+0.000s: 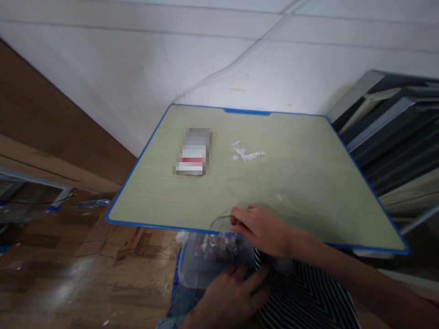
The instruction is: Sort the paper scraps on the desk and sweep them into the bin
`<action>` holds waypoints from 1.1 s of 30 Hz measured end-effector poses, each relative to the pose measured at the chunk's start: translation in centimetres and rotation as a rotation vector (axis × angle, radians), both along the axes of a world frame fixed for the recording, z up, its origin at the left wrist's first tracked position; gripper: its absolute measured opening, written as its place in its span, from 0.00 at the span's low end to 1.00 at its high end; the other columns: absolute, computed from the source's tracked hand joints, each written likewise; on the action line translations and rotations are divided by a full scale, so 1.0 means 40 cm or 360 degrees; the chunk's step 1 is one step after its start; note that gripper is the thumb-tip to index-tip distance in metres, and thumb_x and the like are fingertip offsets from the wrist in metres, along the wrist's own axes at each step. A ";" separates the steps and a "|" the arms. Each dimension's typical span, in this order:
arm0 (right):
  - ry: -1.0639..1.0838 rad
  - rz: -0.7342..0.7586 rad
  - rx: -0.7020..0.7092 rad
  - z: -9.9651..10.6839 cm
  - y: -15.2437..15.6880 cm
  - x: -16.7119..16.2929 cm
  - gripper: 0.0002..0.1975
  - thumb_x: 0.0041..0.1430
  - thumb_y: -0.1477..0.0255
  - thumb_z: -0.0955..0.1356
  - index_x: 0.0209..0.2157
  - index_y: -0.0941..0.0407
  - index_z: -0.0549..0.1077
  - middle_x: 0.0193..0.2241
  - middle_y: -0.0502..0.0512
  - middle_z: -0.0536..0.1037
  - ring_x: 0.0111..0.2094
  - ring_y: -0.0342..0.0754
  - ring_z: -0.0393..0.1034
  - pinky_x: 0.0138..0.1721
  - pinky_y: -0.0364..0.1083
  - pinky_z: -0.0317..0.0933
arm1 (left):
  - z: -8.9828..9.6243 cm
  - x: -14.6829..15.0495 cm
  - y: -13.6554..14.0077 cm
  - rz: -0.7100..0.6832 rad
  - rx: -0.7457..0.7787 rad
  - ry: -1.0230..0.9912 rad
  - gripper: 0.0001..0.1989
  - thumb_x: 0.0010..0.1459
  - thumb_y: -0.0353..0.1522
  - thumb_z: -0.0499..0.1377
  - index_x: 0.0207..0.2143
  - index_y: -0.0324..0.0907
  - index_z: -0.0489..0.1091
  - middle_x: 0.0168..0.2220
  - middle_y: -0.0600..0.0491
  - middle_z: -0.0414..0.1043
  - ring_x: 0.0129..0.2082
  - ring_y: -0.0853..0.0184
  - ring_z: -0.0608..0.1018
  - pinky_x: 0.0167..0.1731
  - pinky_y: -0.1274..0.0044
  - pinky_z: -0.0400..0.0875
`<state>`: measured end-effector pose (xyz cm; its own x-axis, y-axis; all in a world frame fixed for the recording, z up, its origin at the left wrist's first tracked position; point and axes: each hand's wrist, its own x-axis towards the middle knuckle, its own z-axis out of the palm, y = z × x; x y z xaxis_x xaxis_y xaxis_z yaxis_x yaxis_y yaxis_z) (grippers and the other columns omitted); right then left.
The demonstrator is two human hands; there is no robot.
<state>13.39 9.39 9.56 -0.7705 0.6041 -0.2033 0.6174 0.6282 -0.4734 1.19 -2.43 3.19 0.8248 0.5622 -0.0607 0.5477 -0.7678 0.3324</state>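
Observation:
My right hand [262,228] is over the front edge of the folding table, its fingers closed in a pinch. From the fingertips a thin, see-through looped thing [220,223] with a dark outline sticks out to the left. Its kind is too blurred to make out. Lower down, my left hand [235,292] lies beside a clear plastic container [192,274], fingers stretched and apart, with nothing visible in them. Inside the container, partly under the table edge, are small red and clear wrapped-looking pieces [216,246].
On the pale table [291,137] with a blue rim lie white paper scraps [245,154] and a pixelated flat object [194,153]. A white wall [120,82] with a cable stands behind. Dark stacked panels [398,132] lean at right; brown boards [55,109] stand at left.

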 end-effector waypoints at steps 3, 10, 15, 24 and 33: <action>0.0060 0.0032 -0.0017 0.017 0.017 0.021 0.07 0.61 0.71 0.61 0.31 0.56 0.67 0.26 0.52 0.75 0.28 0.45 0.66 0.30 0.43 0.55 | 0.002 0.000 0.000 0.0001 -0.0051 0.0042 0.19 0.61 0.43 0.50 0.48 0.41 0.62 0.58 0.50 0.56 0.41 0.60 0.72 0.33 0.70 0.72; 0.0407 -0.0400 0.0324 0.011 0.174 0.207 0.08 0.59 0.70 0.60 0.29 0.56 0.67 0.27 0.54 0.73 0.28 0.44 0.66 0.29 0.43 0.58 | -0.001 -0.001 0.002 -0.0018 -0.0121 0.0029 0.30 0.52 0.50 0.58 0.50 0.40 0.60 0.59 0.46 0.54 0.43 0.57 0.71 0.35 0.66 0.72; 0.0327 -0.0407 0.0286 -0.007 0.158 0.295 0.08 0.59 0.72 0.60 0.30 0.56 0.68 0.27 0.54 0.73 0.29 0.46 0.67 0.30 0.45 0.61 | 0.002 0.001 0.006 -0.0037 -0.0158 0.0070 0.27 0.54 0.48 0.57 0.49 0.39 0.61 0.59 0.44 0.54 0.43 0.56 0.71 0.35 0.66 0.73; 0.0269 -0.0337 -0.0004 0.016 -0.014 0.331 0.10 0.62 0.69 0.60 0.30 0.56 0.69 0.28 0.52 0.73 0.31 0.45 0.68 0.32 0.44 0.61 | -0.015 -0.002 -0.005 0.0023 -0.0217 0.0042 0.33 0.48 0.50 0.61 0.50 0.39 0.61 0.60 0.44 0.52 0.45 0.56 0.70 0.39 0.65 0.71; 0.0261 -0.0624 0.0111 0.013 -0.038 0.323 0.08 0.61 0.69 0.61 0.30 0.54 0.68 0.27 0.53 0.75 0.29 0.45 0.69 0.30 0.45 0.62 | -0.014 -0.003 -0.002 0.0030 -0.0199 0.0041 0.33 0.48 0.47 0.63 0.52 0.40 0.59 0.61 0.46 0.51 0.47 0.55 0.69 0.40 0.63 0.71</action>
